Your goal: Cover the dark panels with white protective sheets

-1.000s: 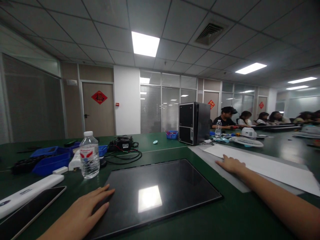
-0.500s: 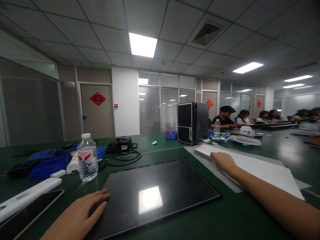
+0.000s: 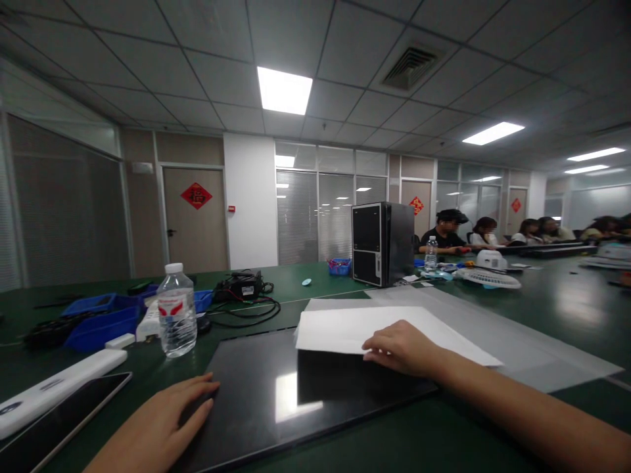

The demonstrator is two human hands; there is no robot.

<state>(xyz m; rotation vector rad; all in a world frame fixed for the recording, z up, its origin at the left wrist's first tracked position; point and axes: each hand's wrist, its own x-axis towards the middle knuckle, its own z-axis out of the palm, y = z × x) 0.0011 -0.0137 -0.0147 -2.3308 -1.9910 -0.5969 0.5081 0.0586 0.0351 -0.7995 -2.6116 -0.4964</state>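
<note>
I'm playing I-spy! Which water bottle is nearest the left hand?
The water bottle with the red mark on its label, standing beyond the left hand; the other bottle stands much farther off, just right of the black computer tower.

Two bare hands (image 3: 401, 348), slim fingers (image 3: 194, 387), bare left wrist (image 3: 121, 450), bare right forearm (image 3: 522, 402)

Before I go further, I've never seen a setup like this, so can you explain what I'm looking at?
There is no machine here: just a person's two bare hands, filmed by one camera worn on the head, looking forward and down. The left hand rests at the left edge of a flat, glossy black rectangular panel on a green table. The right hand holds a thin white rectangular sheet over part of that panel. Also on the table stand a clear plastic bottle and a black, silver-trimmed computer tower.
</note>
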